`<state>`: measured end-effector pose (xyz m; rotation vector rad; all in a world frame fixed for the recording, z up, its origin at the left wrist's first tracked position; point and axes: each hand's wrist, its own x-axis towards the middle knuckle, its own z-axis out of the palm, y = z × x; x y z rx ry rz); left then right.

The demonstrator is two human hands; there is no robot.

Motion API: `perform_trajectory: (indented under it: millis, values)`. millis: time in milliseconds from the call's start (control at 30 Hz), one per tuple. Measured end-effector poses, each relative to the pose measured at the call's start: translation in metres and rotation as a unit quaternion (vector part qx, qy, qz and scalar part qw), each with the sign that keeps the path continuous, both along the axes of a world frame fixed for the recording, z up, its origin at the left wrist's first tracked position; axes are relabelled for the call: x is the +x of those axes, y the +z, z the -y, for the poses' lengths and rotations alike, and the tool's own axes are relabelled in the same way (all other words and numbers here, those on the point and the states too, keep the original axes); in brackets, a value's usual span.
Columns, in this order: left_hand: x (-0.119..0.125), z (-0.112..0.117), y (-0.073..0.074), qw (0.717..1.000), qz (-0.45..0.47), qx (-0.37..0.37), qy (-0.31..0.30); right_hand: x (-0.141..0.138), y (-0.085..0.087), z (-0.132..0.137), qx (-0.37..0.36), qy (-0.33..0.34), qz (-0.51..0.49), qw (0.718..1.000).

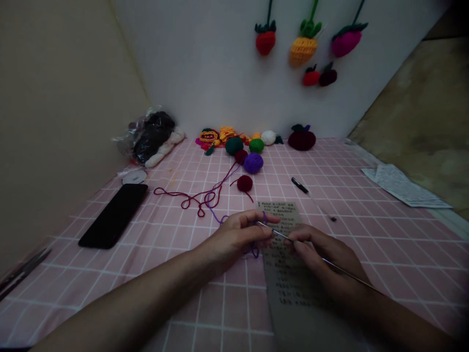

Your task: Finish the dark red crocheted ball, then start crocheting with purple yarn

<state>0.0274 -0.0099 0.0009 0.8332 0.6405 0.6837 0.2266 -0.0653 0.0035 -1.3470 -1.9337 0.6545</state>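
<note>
My right hand [322, 254] is closed around a thin metal crochet hook [348, 275], whose tip points left towards my other hand. Purple yarn [255, 252] runs over the raised index finger of my left hand [244, 230], and its thumb and fingers pinch the yarn beside the hook tip. A small loop of it hangs below the left fingers. The strand leads back across the cloth to a purple yarn ball [253, 163]. Under both hands lies a sheet of brown card with handwriting [284, 278], partly hidden by my right hand.
A black phone [113, 215] lies left, near a plastic bag of dark yarn [154, 134]. Loose dark red yarn [200, 204] trails beside a dark red ball [245, 183]. A pen [299, 185] and papers [399, 186] lie right. Crocheted fruits [303, 50] hang on the wall.
</note>
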Motion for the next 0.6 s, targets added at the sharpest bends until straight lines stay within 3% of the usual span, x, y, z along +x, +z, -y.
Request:
perform_trajectory:
  millis: [133,367,600]
  values:
    - [0.0014,-0.0010,-0.0025,0.999,0.027,0.000,0.024,0.0003,-0.0015,0.0000,0.000,0.000,-0.006,1.000]
    - [0.0002,0.0009,0.0025,1.000,-0.017,0.017,0.013,-0.0021,0.0012,-0.0003,0.004,0.001,-0.014,1.000]
    - [0.0013,-0.0003,0.0004,0.999,-0.025,0.024,0.024,-0.0014,-0.0010,0.0013,-0.039,0.005,-0.016,0.999]
